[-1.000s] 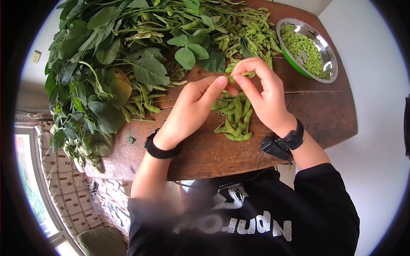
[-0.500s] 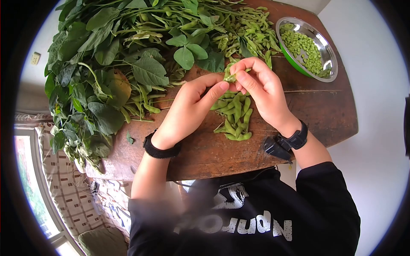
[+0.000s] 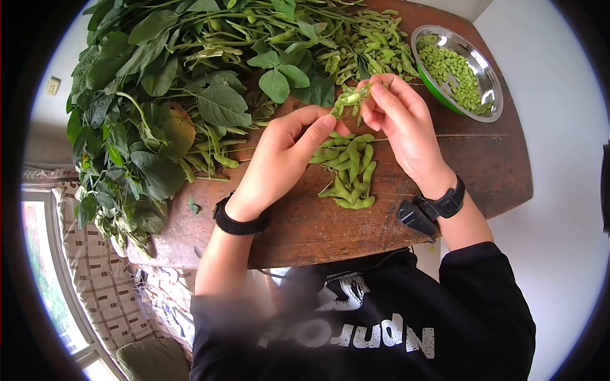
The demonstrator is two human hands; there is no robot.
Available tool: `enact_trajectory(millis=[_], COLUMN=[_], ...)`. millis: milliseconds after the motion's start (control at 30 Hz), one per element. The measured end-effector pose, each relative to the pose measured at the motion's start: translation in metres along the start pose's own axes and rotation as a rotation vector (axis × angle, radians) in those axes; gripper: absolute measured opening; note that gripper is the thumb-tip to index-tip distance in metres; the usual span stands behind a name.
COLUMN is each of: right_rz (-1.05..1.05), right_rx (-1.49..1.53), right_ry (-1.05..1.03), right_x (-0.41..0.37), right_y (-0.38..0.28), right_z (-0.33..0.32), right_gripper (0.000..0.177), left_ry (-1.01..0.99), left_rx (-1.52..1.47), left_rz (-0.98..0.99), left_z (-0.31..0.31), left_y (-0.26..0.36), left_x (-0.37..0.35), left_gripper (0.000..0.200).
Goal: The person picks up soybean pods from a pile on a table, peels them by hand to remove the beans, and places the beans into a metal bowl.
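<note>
A split green soybean pod [image 3: 351,100] is stretched between my two hands above the table, with a pale bean showing in it. My left hand [image 3: 289,145] pinches its lower end between thumb and forefinger. The upper end is gripped by the fingertips of my right hand [image 3: 403,124]. Just below my hands lies a small heap of plump, unopened soybean pods [image 3: 348,166]. Beyond them spreads a pile of lighter green pods [image 3: 375,47], some of which look flat.
Leafy soybean stalks [image 3: 190,95] cover the left and back of the wooden table [image 3: 457,165]. At the back right stands a steel bowl [image 3: 489,79] with a green outside, holding shelled beans [image 3: 452,71]. Dark straps [image 3: 438,203] circle both my wrists.
My right hand has moved slightly up and to the right, away from my left. The pod between them is now more exposed, with a bean visible inside.
</note>
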State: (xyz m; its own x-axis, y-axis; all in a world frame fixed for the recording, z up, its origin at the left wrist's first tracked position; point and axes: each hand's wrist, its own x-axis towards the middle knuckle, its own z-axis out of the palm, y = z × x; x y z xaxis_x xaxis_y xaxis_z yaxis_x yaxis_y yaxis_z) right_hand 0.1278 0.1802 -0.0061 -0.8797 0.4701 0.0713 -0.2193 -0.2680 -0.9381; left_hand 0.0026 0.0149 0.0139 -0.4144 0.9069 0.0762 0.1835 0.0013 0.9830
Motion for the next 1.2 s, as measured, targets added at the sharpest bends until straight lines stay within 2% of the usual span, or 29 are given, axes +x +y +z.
enact_trajectory(millis=[100,233,300,333,400,467,567,633,667,767,800,867,967,1033,1200], right_rz=[-0.101,-0.241,-0.220,-0.220,-0.306,-0.296,-0.255,-0.294,-0.294,-0.347,-0.347,-0.474,-0.529,-0.552,-0.588], right_rx=[-0.177,-0.220,-0.350,-0.350,-0.628,-0.578,-0.412,-0.512,-0.512,-0.655,-0.655,-0.694,-0.868,-0.887,-0.908], right_ry=[0.081,0.124,-0.041,-0.040,-0.065,-0.064,-0.038,-0.169,-0.169,-0.274,-0.274,-0.244,-0.277,-0.268,-0.172], right_x=[0.002,-0.003,-0.005,-0.005,-0.005,-0.004,-0.003,-0.004,-0.006,-0.008,-0.008,-0.008,-0.008,-0.007,-0.007], right_y=[0.006,0.002,0.001,0.001,0.004,0.007,0.009,0.004,0.004,0.004,0.004,0.004,-0.004,0.001,0.000], right_z=[0.003,0.015,0.015,0.014,0.012,0.011,0.011,0.013,0.015,0.019,0.019,0.020,0.022,0.021,0.016], right_gripper=[0.021,0.021,0.017,0.017,0.014,0.016,0.022,0.034,0.034,0.053,0.053,0.050,0.045,0.041,0.029], left_ry=[-0.021,-0.015,-0.032,-0.051,-0.051,-0.050,-0.052,-0.053,-0.053,0.024,0.018,0.013,-0.010,0.006,0.029], left_rx=[0.023,0.045,0.071,0.097,0.072,0.046,0.019,-0.006,-0.006,0.007,0.006,0.005,0.044,-0.006,0.029], left_rz=[-0.030,0.017,-0.018,-0.054,-0.043,-0.032,-0.088,-0.115,-0.115,-0.061,-0.064,-0.068,-0.115,-0.061,-0.080], left_z=[-0.001,0.003,0.001,0.001,0.003,0.003,0.002,0.001,0.001,0.003,0.002,0.001,-0.001,0.001,0.002], left_y=[-0.002,-0.012,-0.008,-0.007,-0.007,-0.007,-0.005,-0.005,-0.006,-0.009,-0.007,-0.007,-0.012,-0.010,-0.009], left_x=[0.000,0.000,-0.001,-0.001,-0.001,-0.002,-0.003,-0.003,-0.003,-0.003,-0.002,-0.002,-0.001,-0.001,0.000], left_gripper=[0.025,0.022,0.021,0.020,0.020,0.020,0.021,0.022,0.022,0.023,0.023,0.023,0.022,0.020,0.018])
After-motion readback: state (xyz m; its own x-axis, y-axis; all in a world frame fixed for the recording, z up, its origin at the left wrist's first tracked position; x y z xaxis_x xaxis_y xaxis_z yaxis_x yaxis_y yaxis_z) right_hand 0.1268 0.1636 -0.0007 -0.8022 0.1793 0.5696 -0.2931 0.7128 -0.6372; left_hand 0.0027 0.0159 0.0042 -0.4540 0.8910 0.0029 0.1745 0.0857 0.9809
